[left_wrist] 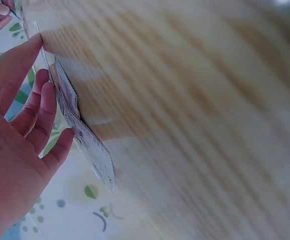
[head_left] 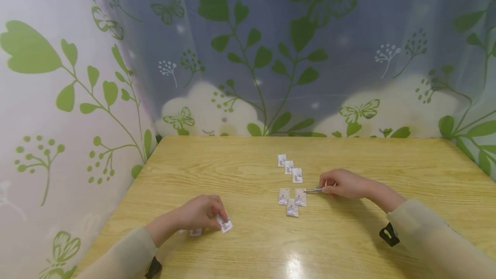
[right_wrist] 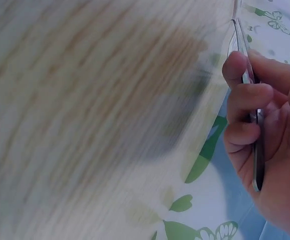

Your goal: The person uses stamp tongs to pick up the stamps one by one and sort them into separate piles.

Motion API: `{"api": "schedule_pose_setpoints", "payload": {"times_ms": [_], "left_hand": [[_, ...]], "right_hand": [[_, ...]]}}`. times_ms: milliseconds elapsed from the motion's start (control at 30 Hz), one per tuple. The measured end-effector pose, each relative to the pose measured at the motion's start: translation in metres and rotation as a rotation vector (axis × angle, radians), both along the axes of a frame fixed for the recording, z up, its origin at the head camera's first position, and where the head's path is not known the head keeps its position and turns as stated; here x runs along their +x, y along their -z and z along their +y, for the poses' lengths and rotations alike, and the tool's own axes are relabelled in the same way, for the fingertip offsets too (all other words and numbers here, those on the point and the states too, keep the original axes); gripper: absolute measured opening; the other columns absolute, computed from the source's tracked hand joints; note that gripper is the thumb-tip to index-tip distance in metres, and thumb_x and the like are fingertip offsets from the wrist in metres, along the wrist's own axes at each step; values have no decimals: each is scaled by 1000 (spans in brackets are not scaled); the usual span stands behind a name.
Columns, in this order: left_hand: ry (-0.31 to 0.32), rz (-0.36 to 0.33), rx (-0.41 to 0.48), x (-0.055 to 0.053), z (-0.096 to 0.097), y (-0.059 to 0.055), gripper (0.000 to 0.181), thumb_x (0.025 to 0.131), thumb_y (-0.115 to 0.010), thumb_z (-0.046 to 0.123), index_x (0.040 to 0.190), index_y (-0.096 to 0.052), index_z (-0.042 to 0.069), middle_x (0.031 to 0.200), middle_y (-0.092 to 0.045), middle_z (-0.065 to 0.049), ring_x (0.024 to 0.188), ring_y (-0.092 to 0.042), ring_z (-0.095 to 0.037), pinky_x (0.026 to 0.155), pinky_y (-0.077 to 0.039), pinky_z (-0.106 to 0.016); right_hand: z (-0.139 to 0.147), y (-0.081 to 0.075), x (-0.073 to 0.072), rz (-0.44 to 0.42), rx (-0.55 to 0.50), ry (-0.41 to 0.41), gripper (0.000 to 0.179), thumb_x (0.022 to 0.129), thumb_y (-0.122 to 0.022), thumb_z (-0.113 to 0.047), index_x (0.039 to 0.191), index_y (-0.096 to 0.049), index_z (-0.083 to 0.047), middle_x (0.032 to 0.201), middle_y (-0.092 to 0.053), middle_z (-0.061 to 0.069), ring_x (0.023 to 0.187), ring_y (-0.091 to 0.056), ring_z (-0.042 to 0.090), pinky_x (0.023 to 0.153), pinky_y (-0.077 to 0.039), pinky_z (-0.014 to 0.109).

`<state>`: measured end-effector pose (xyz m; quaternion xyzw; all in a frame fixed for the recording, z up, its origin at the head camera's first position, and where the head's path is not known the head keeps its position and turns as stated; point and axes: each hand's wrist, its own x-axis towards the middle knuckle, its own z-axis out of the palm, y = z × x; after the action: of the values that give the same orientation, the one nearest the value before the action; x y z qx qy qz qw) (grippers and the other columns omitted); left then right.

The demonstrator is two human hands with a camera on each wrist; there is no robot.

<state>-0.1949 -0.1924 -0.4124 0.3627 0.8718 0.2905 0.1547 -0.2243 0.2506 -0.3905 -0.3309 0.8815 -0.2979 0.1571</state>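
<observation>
My left hand (head_left: 199, 213) pinches a small white stamp (head_left: 226, 226) between thumb and fingertips, low over the left part of the table. Beneath that hand lie more stamps (head_left: 195, 232); their serrated edges show in the left wrist view, where a printed stamp (left_wrist: 95, 154) is close by the little finger. My right hand (head_left: 345, 183) grips slim metal tweezers (head_left: 314, 190), fingers curled round them with the rear end (right_wrist: 258, 170) against the palm. Their tip meets the right edge of a stamp (head_left: 300, 197). Beside it are a second stamp (head_left: 284, 196) and a lower one (head_left: 292, 208).
Farther back, three stamps (head_left: 288, 167) step diagonally down to the right. Everything lies on a wooden table (head_left: 248, 154). Patterned cloth (head_left: 248, 55) with green leaves hangs behind the table and along its left side.
</observation>
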Motion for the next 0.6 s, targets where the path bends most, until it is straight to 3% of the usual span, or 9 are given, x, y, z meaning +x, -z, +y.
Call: {"api": "schedule_pose_setpoints", "payload": {"times_ms": [300,600], "left_hand": [[-3,4,-5,0,0,-1,17,75,-82,15,90,-74,21,93,-58,16,87,-55,-8,78,-45,-28],[-9,-17,-8,3,2,-5,17,75,-82,14,89,-75,19,92,-58,15,85,-55,-9,77,-45,-28]], "right_hand": [[13,-3,2,17,12,19,5,97,-58,-12,95,-61,-8,65,-58,-3,56,-47,7,57,-41,28],[21,-8,11,-10,-10,94,13,100,-55,-16,104,-60,-5,67,-58,1,46,-35,6,46,-37,27]]}}
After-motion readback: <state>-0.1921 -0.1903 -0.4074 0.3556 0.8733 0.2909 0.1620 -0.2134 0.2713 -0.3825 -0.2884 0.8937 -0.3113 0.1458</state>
